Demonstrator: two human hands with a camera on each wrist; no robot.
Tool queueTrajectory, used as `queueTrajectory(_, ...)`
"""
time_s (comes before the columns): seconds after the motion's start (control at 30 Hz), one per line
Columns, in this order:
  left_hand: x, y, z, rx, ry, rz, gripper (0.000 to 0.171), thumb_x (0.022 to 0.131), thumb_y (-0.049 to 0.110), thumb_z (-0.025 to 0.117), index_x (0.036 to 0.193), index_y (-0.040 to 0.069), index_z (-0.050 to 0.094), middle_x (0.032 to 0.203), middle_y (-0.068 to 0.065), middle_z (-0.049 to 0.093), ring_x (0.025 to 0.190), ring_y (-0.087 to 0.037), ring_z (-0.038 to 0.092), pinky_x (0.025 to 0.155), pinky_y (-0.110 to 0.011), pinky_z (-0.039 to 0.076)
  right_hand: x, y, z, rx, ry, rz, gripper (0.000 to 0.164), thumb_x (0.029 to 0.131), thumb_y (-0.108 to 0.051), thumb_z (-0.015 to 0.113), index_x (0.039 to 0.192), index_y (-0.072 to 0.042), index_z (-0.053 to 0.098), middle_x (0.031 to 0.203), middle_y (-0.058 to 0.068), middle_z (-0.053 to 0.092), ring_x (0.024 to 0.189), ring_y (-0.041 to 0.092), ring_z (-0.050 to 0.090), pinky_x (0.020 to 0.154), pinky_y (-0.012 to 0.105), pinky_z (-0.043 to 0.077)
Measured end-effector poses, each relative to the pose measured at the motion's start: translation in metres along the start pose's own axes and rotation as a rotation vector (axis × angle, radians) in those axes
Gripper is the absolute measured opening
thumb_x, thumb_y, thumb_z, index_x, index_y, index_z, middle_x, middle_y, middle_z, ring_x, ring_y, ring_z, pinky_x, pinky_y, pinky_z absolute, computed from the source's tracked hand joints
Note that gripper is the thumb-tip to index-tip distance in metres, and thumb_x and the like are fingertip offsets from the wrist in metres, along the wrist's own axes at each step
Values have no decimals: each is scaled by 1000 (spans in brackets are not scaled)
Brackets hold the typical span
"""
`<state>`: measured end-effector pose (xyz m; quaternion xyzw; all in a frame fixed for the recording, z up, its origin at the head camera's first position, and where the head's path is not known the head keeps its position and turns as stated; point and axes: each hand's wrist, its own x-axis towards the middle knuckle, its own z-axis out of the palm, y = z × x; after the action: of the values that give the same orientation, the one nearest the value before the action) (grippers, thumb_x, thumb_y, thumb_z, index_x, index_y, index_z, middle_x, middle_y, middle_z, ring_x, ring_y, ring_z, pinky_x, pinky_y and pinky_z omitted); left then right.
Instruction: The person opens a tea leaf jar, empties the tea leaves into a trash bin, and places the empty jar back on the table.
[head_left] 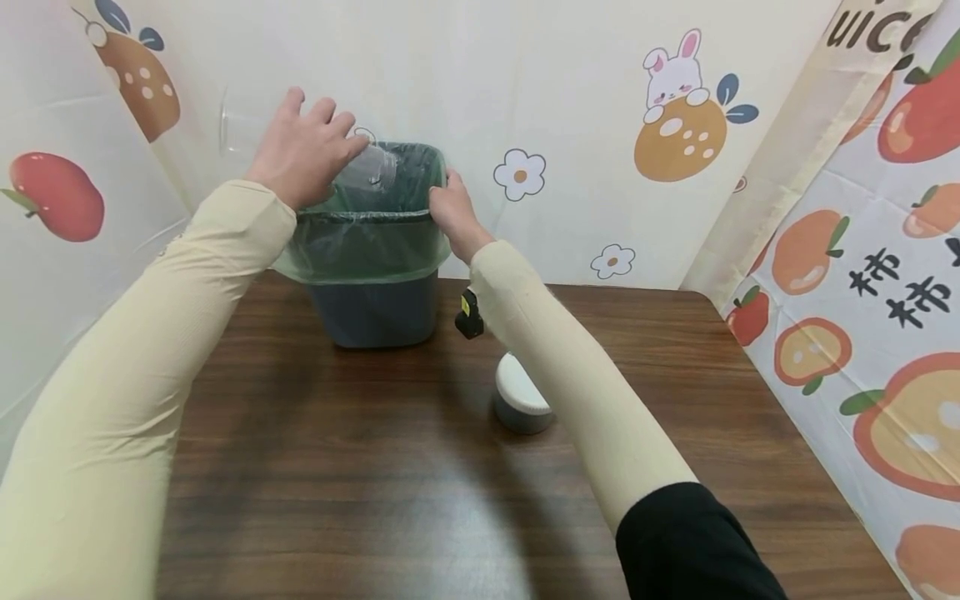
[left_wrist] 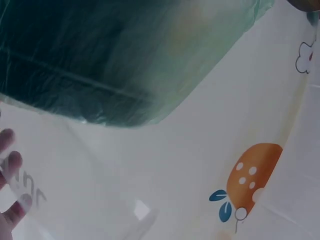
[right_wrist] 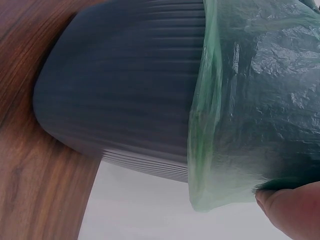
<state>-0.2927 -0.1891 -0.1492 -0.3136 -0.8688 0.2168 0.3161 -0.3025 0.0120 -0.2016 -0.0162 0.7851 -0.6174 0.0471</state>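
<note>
A dark blue-grey trash bin (head_left: 375, 312) stands on the table against the back curtain, lined with a green translucent bag (head_left: 367, 250) folded over its rim. My left hand (head_left: 307, 150) holds a clear jar (head_left: 367, 171) on its side, its mouth over the bin's opening. In the left wrist view, fingertips (left_wrist: 12, 162) show at the left edge against the see-through wall of the jar. My right hand (head_left: 456, 212) grips the bin's right rim through the bag; one digit (right_wrist: 290, 207) presses the bag in the right wrist view. Whether anything is inside the jar, I cannot tell.
A small round grey tub with a white lid (head_left: 521, 387) sits on the brown wooden table (head_left: 360, 467), partly behind my right forearm. Printed curtains (head_left: 570, 100) with fruit and flower drawings enclose the back and both sides.
</note>
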Motion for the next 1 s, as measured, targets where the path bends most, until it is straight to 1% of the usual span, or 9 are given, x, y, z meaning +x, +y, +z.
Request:
queueTrajectory(0.1,1,0,0,-28,6,-27,55,63,15,82,101,-3,47,89,-21,48,84,-40,45,73,-53,37,0,1,0,4,-2,-4,54,103,-15,29,154,-16,13,156,-2,20,140,12,22,109,31,26)
queueTrajectory(0.17,1,1,0,-34,-1,-41,57,63,17,83,100,-4,45,88,-20,46,82,-39,45,68,-52,38,0,1,0,4,-2,-4,54,103,-15,29,154,-16,12,157,-2,19,141,12,22,109,31,26)
queueTrajectory(0.3,1,2,-1,-33,-2,-36,47,70,5,77,105,-2,46,93,-21,46,86,-40,43,63,-52,40,0,0,0,-1,3,-6,54,103,-15,29,154,-16,12,157,-2,19,141,12,22,109,31,26)
queueTrajectory(0.37,1,2,-1,-14,9,-22,40,74,-4,70,106,0,47,97,-22,46,91,-41,43,67,-55,41,0,0,0,-3,1,-9,54,102,-15,29,153,-16,13,156,-1,20,140,13,23,109,32,27)
queueTrajectory(0.47,1,2,-1,14,27,-6,34,77,-12,61,104,2,47,101,-21,46,99,-41,42,81,-59,37,0,1,-1,-2,-2,-13,53,102,-15,30,153,-15,14,155,0,22,140,12,24,109,32,27)
queueTrajectory(0.53,2,2,-2,32,30,-11,35,77,-12,62,105,2,45,101,-21,45,99,-41,41,82,-60,37,0,0,-1,-3,-3,-19,53,102,-14,30,153,-15,15,155,0,24,139,12,25,109,32,27)
queueTrajectory(0.67,3,2,-2,23,41,-38,40,76,-5,68,106,0,41,98,-22,44,92,-41,42,67,-56,43,0,0,-1,-1,-2,-33,53,102,-14,30,153,-14,16,154,1,25,138,13,27,108,33,28)
queueTrajectory(0.8,3,2,-2,12,62,-41,36,77,-9,63,104,0,40,99,-22,44,92,-42,41,69,-57,41,-1,1,-2,10,-5,-44,52,102,-13,30,152,-14,18,152,2,28,137,13,29,108,34,29)
queueTrajectory(1.0,4,3,-2,-56,84,-82,46,72,-1,72,106,-2,40,98,-23,44,89,-43,43,60,-56,43,-2,2,-2,17,-9,-48,52,102,-13,31,152,-14,19,152,2,29,137,13,30,108,34,29)
